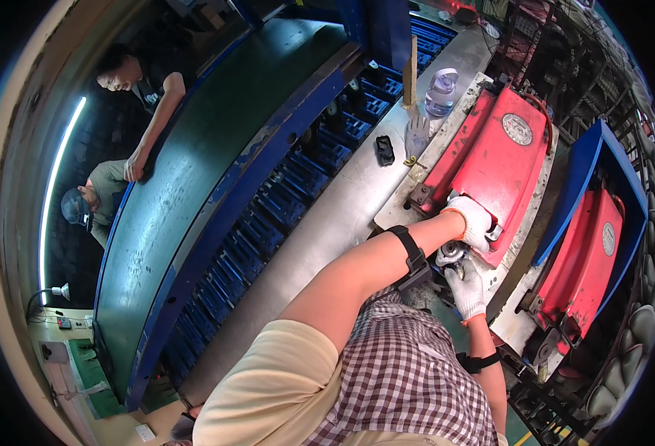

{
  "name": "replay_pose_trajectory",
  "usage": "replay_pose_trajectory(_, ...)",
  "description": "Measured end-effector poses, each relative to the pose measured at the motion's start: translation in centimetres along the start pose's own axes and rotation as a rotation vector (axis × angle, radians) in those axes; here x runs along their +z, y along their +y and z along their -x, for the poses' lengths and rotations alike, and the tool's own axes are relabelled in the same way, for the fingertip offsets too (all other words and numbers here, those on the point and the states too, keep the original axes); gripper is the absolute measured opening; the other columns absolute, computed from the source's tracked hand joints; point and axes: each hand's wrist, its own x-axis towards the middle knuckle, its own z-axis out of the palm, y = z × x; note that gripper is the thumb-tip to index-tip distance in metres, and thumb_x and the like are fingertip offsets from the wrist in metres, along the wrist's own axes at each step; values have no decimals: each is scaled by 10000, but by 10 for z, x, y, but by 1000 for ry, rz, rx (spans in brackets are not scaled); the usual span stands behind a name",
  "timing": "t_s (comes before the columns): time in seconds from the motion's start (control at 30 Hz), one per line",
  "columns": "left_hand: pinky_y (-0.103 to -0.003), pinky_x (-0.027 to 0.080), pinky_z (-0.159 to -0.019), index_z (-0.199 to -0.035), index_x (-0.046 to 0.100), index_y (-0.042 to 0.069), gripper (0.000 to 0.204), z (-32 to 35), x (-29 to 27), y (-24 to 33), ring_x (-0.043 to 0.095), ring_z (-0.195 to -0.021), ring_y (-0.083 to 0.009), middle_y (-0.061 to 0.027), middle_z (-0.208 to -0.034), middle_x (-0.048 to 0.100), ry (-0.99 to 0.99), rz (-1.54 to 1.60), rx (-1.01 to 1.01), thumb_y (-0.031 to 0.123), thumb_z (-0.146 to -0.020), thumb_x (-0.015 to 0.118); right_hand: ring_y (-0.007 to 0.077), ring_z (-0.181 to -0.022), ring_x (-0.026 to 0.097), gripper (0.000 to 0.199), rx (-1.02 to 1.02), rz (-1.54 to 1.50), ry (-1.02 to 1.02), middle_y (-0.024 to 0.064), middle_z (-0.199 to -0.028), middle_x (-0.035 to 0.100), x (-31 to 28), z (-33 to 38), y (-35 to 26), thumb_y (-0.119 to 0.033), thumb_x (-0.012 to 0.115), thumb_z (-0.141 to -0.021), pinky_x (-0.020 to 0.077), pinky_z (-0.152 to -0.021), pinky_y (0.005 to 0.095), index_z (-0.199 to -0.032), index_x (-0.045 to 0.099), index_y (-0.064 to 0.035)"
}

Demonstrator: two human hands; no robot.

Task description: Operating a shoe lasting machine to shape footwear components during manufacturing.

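A large red metal cover (pixel 502 175) with a round white label sits on a worn whitish plate in front of me, on the right. My left hand (pixel 473 221), in a white knitted glove, reaches across and is closed over the cover's near end, beside a small metal latch. Just below it, my right hand (pixel 465 288), also gloved in white, has its fingers curled close to a round metal part (pixel 452 253) under the cover's near end. What those fingers hold is hidden. A black strap circles each of my arms.
A second red cover (pixel 585 260) stands inside a blue frame (pixel 611 156) to the right. On the metal bench (pixel 327 223) lie a black object (pixel 384 150), a grey glove (pixel 417 136) and a clear bottle (pixel 441 94). Two people are beyond the green conveyor belt (pixel 193 156).
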Motion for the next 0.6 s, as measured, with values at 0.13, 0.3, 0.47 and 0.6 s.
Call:
replay_pose_trajectory(0.13, -445, 561, -789, -983, 780, 100, 530, 1, -1, 0, 731, -890, -321, -150, -964, 752, -1, 1, -2, 559, -744, 665, 328, -871, 685, 382, 36, -13, -18, 223, -947, 694, -1, 1, -5, -218, 716, -866, 518, -823, 382, -1140, 601, 22)
replay_pose_trajectory(0.3, -445, 562, -787, -984, 781, 102, 521, 1, -1, 0, 731, -889, -321, -153, -963, 752, -10, -5, -14, 548, -740, 666, 325, -879, 679, 368, 0, -41, -4, 225, -957, 693, -2, 4, -9, -212, 709, -872, 514, -832, 376, -1139, 602, 18)
replay_pose_trajectory(0.47, -449, 562, -790, -999, 777, 109, 521, 1, -1, 0, 730, -892, -320, -158, -962, 750, -27, -12, -20, 548, -743, 659, 339, -884, 673, 367, -12, -23, -3, 234, -972, 691, 0, 2, -5, -219, 702, -876, 510, -840, 376, -1135, 603, 21)
replay_pose_trajectory(0.6, -447, 561, -794, -999, 776, 110, 520, 0, 0, -1, 730, -894, -321, -157, -965, 750, -2, -6, -10, 548, -745, 657, 351, -904, 679, 379, 14, -42, -12, 240, -988, 692, 1, 1, -2, -225, 704, -873, 510, -848, 383, -1142, 606, 23)
